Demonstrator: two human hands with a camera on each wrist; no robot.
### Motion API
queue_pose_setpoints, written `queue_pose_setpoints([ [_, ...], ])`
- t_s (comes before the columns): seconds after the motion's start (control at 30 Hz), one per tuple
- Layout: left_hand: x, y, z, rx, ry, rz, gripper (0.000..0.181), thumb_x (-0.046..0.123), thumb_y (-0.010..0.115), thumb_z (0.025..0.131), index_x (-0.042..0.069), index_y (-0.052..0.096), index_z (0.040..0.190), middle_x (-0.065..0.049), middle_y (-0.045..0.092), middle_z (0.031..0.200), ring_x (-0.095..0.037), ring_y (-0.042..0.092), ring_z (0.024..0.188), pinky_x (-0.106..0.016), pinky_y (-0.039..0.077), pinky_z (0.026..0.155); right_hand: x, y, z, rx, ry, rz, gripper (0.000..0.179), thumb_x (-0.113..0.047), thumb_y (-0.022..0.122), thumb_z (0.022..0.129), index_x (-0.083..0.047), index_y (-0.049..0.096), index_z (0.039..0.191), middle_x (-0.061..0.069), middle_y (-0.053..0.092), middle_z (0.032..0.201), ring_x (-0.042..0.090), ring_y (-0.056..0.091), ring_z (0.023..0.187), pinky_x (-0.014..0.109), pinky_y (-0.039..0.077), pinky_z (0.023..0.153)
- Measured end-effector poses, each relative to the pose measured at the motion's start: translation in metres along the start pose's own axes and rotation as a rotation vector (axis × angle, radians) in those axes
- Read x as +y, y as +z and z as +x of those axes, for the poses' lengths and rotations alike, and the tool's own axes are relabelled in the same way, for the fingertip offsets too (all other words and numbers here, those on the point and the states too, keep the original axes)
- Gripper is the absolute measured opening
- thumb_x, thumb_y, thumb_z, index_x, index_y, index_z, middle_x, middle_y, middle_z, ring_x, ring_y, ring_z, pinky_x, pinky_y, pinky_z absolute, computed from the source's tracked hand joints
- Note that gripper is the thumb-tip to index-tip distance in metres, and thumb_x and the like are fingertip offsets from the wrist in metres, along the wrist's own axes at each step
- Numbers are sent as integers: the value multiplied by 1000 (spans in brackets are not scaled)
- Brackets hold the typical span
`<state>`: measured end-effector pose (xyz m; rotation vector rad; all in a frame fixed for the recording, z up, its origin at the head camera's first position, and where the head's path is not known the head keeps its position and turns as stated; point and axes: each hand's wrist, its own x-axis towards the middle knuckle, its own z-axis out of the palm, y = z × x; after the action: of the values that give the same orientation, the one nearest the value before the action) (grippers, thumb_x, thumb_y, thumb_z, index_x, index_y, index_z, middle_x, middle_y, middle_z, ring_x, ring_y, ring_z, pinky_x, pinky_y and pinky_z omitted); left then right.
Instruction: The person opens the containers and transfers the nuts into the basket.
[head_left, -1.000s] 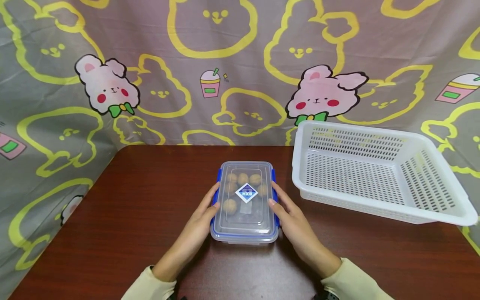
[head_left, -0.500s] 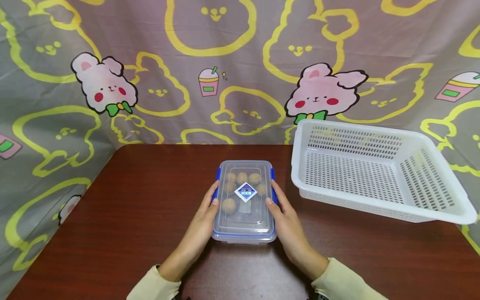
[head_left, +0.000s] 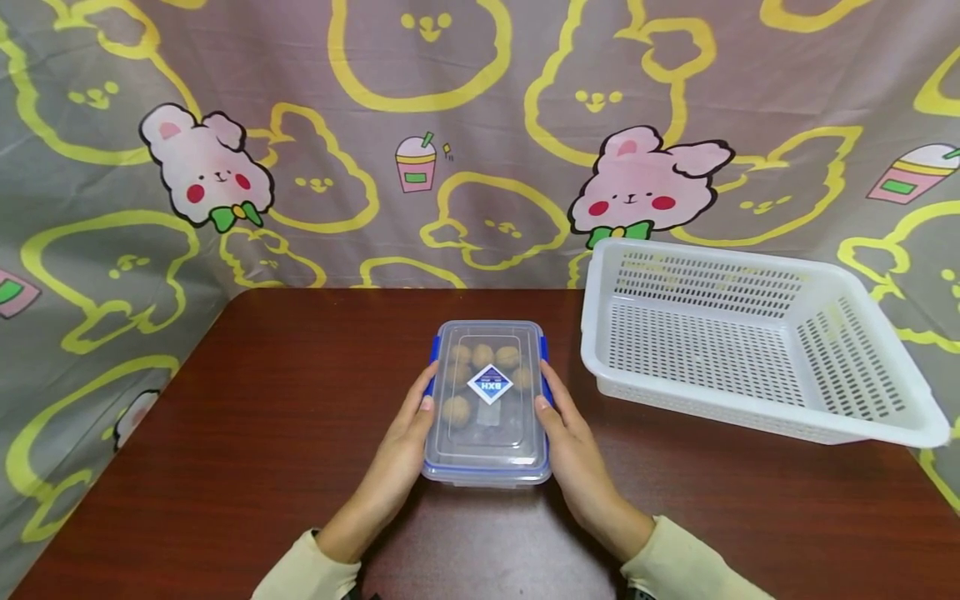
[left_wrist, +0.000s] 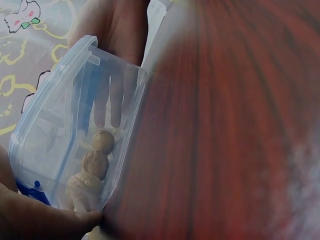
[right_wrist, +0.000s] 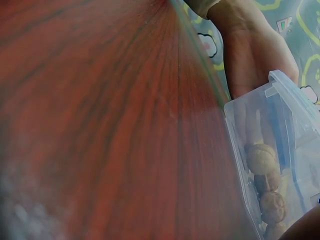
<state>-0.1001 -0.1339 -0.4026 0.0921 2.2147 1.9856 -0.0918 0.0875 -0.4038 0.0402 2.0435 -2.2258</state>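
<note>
A clear plastic food container point(head_left: 491, 446) with a see-through lid and blue side clips rests on the dark red-brown table point(head_left: 225, 467). Several walnuts point(head_left: 456, 411) show through its lid, mostly toward the far end. My left hand point(head_left: 396, 458) grips the container's left side, thumb at the lid's edge and fingers along the wall. On the opposite side, my right hand point(head_left: 588, 467) holds it the same way. Through the clear near wall, the left wrist view shows walnuts point(left_wrist: 103, 142) lying on the container's bottom. The lid is on, bearing a blue and white diamond label point(head_left: 490, 384).
To the right stands a white perforated plastic basket point(head_left: 705, 400), with nothing inside it, overhanging the table's right edge in this view. Behind the table hangs a grey-pink curtain point(head_left: 487, 125) with yellow outlines and cartoon rabbits.
Both wrists have drawn slightly closer together around the container, mostly between the two earlier frames. The container stays in nearly the same place, still held from both sides.
</note>
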Motion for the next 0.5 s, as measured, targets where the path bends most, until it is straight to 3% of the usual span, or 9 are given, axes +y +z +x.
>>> queue_pose_setpoints([
  [0.5,2,-1,1,10,32,68,50,29,30,116,32,31,166,-6,22,175,-33,18,161,-62,11,130,1,0,1,-12,-14,21,53,-21,33,115,-33,29,166,4,24,173,26,24,157,53,18,129],
])
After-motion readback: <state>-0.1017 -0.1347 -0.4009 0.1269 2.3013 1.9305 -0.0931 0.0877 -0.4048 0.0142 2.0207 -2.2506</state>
